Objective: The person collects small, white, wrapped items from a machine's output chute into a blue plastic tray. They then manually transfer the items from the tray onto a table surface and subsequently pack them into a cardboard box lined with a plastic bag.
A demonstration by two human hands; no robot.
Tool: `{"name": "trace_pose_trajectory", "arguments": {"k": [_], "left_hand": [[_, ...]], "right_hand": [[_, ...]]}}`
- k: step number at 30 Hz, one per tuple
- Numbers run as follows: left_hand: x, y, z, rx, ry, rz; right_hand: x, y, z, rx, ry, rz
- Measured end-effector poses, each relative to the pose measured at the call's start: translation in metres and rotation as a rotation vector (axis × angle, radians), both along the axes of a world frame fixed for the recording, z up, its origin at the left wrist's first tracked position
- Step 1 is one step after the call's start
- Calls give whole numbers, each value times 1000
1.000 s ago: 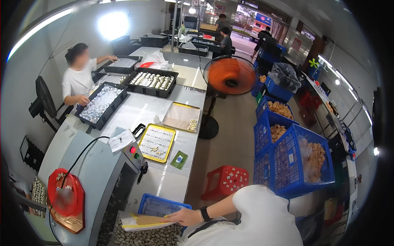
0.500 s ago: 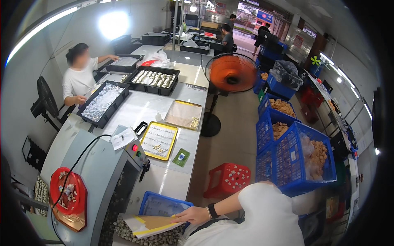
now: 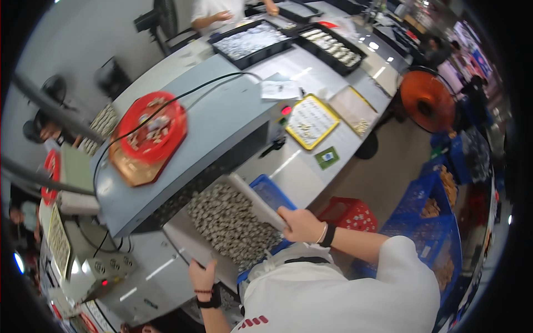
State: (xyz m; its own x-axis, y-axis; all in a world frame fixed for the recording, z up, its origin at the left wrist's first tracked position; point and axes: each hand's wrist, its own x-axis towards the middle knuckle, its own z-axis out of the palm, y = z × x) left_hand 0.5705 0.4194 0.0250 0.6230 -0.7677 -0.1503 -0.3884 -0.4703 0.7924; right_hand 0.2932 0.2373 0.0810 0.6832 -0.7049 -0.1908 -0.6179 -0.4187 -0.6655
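Right hand (image 3: 304, 225): fingers wrapped over the near end of the pale right panel (image 3: 256, 204), grip closed. Left hand (image 3: 204, 277): grip closed on the near corner of the pale left panel (image 3: 194, 244), thumb uppermost; some blur there. Cannot tell whether both panels belong to one box.

Between them, a heap of small grey-white pieces (image 3: 233, 222), close to the wearer's body, reaching back toward the grey machine (image 3: 205, 127) and its dark opening. Blue tray (image 3: 271, 191) just beyond the right panel, partly hidden by it.

Step in hand, my reading: steadying or shifting the panels around the loose heap. Next move would call for both hands working together, panels kept level, nothing spilled over the near edge.

Further out: red bowl (image 3: 177, 133) of mixed bits on a copper-coloured base (image 3: 130, 172), both on the machine's top. On the white tabletop (image 3: 311, 177), a yellow-rimmed tray (image 3: 323, 135), green card (image 3: 326, 158) near it. Red stool (image 3: 336, 208) beside the tabletop. Far side: a co-worker's hand (image 3: 224, 15) near a black tray (image 3: 265, 56) of pale pieces.
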Motion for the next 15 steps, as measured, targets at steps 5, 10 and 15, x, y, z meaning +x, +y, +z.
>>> {"name": "trace_pose_trajectory", "arguments": {"k": [5,10,15], "left_hand": [[28,-18,-7,248,58,105],[23,0,-23,204,69,-70],[-35,-9,59,281,-218,-150]], "right_hand": [[24,-24,-11,-17,-59,-51],[11,-22,-36,-72,-116,-91],[-8,-8,-38,-19,-215,-80]]}}
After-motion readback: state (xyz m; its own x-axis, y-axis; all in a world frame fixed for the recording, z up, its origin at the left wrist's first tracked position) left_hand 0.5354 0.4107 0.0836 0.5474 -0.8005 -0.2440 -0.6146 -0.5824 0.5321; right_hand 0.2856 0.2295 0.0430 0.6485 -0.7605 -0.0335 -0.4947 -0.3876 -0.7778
